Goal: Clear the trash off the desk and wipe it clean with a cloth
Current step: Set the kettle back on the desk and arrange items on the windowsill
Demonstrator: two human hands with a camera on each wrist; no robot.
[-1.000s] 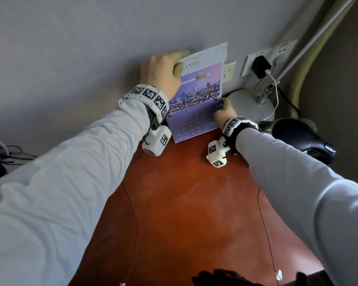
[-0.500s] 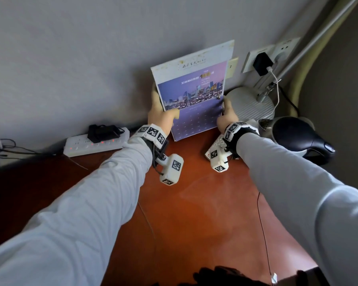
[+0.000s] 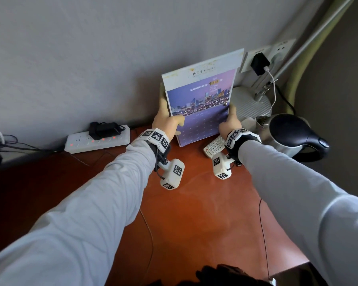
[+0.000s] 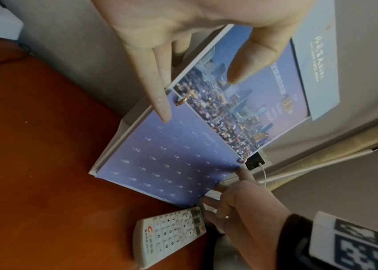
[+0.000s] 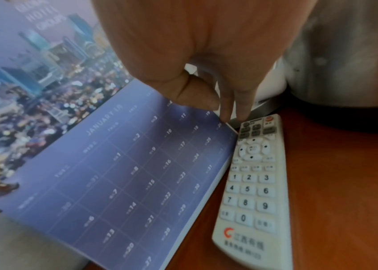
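A purple desk calendar (image 3: pixel 203 104) with a city photo stands at the back of the red-brown desk (image 3: pixel 194 213), close to the wall, with its bottom edge on the wood. My left hand (image 3: pixel 166 118) holds its left edge, thumb on the front and fingers behind. In the left wrist view the left hand (image 4: pixel 199 96) spans the calendar (image 4: pixel 183 155) near a ring. My right hand (image 3: pixel 229 122) pinches the right edge. The right wrist view shows the right hand (image 5: pixel 218 109) with thumb and fingers on the calendar (image 5: pixel 125 173) page edge. No cloth or trash is in view.
A white remote (image 3: pixel 214 145) lies just right of the calendar, under my right wrist. A black-topped kettle (image 3: pixel 293 137) and a lamp base (image 3: pixel 250 104) crowd the right corner. A power strip (image 3: pixel 97 141) lies along the wall to the left. Thin cables cross the desk.
My left hand came down from the calendar's top edge to its left side. The right hand has stayed on the right edge.
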